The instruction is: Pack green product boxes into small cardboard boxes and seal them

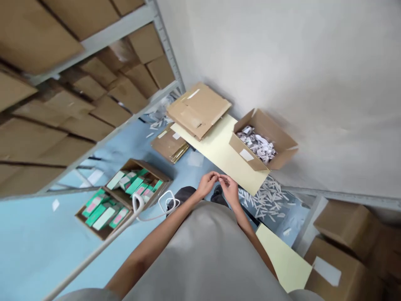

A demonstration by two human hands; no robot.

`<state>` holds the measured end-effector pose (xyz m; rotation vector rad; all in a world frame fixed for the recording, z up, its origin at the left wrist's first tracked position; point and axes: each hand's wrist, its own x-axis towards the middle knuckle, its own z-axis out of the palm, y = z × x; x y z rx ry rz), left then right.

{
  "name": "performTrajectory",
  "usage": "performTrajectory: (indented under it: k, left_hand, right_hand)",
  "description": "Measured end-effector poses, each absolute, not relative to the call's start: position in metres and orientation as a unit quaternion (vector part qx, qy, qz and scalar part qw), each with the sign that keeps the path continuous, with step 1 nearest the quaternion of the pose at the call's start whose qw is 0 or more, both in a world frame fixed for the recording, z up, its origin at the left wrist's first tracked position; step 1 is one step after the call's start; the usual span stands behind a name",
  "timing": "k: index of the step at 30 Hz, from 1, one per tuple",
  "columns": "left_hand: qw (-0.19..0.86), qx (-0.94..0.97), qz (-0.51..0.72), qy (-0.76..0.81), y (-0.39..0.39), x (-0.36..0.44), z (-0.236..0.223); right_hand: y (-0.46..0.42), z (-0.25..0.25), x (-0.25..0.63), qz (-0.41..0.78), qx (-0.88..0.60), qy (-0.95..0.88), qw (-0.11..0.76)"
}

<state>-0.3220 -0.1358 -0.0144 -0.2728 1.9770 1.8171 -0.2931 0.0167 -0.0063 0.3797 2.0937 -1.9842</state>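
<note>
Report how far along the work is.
Apparently done: crumpled scraps fill part of the open carton, and white strips litter the floor. In hand: the left hand and right hand meet at the fingertips; anything between them is too small to see. Possibly left: green-and-white boxes in two open cartons, though I can't tell whether they're finished.

A pale yellow tabletop runs along a white wall. On it, flattened cardboard lies stacked beside an open carton of crumpled scraps.
</note>
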Motion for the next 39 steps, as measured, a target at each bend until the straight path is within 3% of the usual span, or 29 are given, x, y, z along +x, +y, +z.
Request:
performTrajectory:
  k: [10,26,33,39]
  left_hand:
    - [0.066,-0.22,0.67,0.706,-0.235,-0.317,-0.018]
    - [0.0,-0.403,0.657,0.637,-0.542,-0.183,-0.027]
    - [-0.004,-0.571,0.609,0.551,-0.621,-0.137,-0.1]
    - [0.019,-0.719,0.551,0.424,-0.676,-0.105,-0.216]
  right_hand:
    - [-0.083,-0.008,-0.348,-0.61,-0.045,0.764,0.205]
    - [-0.419,-0.023,-0.266,-0.494,-0.146,0.79,0.333]
    - [-0.506,-0.07,-0.252,-0.409,-0.206,0.778,0.431]
    - [-0.572,-0.189,-0.244,-0.308,-0.217,0.786,0.491]
